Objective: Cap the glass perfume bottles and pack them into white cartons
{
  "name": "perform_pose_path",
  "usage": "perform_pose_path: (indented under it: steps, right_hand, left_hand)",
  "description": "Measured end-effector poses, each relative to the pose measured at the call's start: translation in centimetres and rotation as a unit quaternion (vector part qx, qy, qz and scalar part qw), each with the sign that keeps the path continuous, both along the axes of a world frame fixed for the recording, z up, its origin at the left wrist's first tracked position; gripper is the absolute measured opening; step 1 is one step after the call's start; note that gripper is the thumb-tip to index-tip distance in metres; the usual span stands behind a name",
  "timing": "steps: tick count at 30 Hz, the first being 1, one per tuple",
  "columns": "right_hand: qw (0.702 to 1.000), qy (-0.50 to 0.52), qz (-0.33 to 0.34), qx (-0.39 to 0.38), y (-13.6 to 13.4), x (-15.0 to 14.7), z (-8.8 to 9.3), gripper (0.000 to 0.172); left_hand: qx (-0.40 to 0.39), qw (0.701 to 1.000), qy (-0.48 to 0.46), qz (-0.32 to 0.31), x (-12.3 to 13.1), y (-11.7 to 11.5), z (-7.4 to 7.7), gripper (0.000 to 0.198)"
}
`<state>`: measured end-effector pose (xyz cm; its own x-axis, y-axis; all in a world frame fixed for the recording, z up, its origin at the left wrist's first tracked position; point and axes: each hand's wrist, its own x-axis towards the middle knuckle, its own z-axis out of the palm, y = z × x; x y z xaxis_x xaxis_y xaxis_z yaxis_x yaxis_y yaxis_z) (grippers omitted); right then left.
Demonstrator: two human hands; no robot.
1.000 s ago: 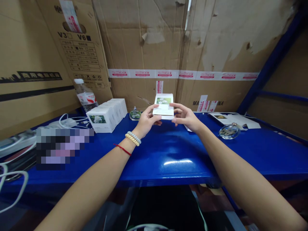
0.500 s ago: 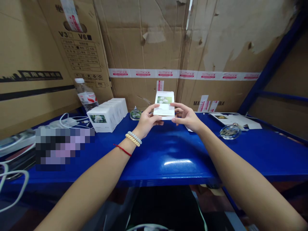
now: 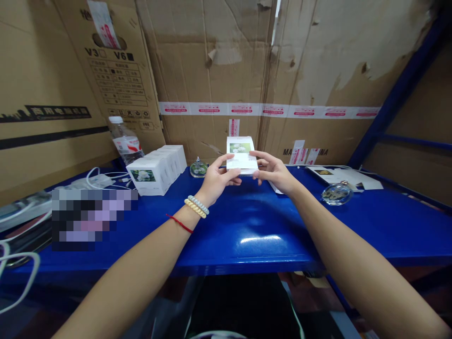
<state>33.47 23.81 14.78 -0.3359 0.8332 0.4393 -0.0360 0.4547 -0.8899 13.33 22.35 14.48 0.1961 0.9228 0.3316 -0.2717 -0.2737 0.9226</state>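
Note:
A small white carton [image 3: 242,163] with a white-flower picture is held up above the blue shelf, between both hands. My left hand [image 3: 219,178] grips its left edge, thumb at the near end and fingers along the side. On the opposite edge, my right hand [image 3: 274,171] pinches it the same way. The carton's near end faces me; its underside is hidden. Behind my left hand stands a round glass perfume bottle [image 3: 198,168]. A second glass bottle [image 3: 336,193] lies to the right of my right forearm.
Several white flower-print boxes [image 3: 155,170] stand in a row at the left, before a water bottle [image 3: 125,141]. White cables [image 3: 97,179] lie farther left. Flattened white cartons [image 3: 367,181] rest at the back right. Cardboard [image 3: 212,61] walls the blue shelf [image 3: 226,235].
The flap at the carton's near end has closed down, and the thumbs press close to that end. Both hands have stayed in nearly the same place.

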Motion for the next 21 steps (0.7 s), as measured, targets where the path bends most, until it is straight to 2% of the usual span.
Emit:
perform_pose_path:
  steps: [10, 15, 21]
  right_hand:
    - [1.000, 0.019, 0.013, -0.007, -0.24, 0.05, 0.19, 0.069]
    - [1.000, 0.010, 0.003, 0.016, -0.32, 0.03, 0.25, 0.069]
    - [0.999, -0.007, -0.017, 0.037, -0.42, -0.06, 0.07, 0.070]
  left_hand:
    - [0.049, 0.998, 0.033, 0.013, 0.09, 0.56, -0.50, 0.074]
    - [0.108, 0.993, 0.043, 0.030, 0.17, 0.50, -0.77, 0.075]
    - [0.109, 0.992, 0.054, 0.039, 0.14, 0.61, -0.96, 0.072]
